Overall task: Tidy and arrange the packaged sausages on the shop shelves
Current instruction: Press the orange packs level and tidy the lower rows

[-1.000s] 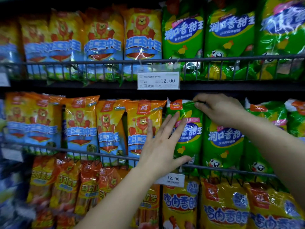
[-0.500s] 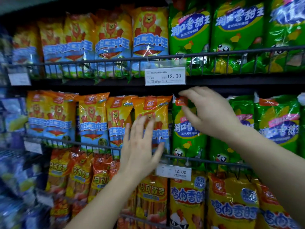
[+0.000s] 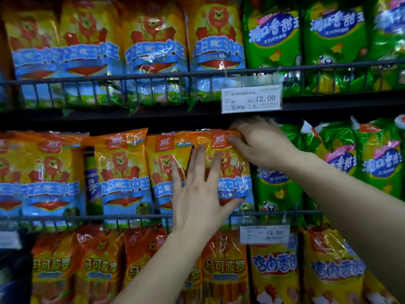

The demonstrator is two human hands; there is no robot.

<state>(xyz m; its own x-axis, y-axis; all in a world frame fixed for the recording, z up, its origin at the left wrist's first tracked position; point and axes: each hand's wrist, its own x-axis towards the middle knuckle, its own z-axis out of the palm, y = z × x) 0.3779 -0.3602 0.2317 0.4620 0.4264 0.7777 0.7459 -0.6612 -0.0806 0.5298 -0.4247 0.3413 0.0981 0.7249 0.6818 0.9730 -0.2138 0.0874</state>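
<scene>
Orange lion-print sausage packs stand in a row on the middle shelf behind a wire rail [image 3: 131, 217]. My left hand [image 3: 201, 194] lies flat with spread fingers against the rightmost orange pack [image 3: 232, 172], thumb under its lower part. My right hand [image 3: 260, 143] grips that pack's top right corner, fingers curled over the top edge. Green sausage packs [image 3: 276, 189] stand just to the right, partly hidden by my right forearm.
The upper shelf holds more orange packs [image 3: 153, 51] and green packs [image 3: 335, 40] behind a rail with a 12.00 price tag [image 3: 251, 98]. Below are orange stick packs [image 3: 223, 268], yellow packs [image 3: 274, 273] and another price tag [image 3: 264, 234].
Both hands have shifted left from the green pack to the rightmost orange pack. My right hand left the green pack's top and now grips the orange pack's top corner.
</scene>
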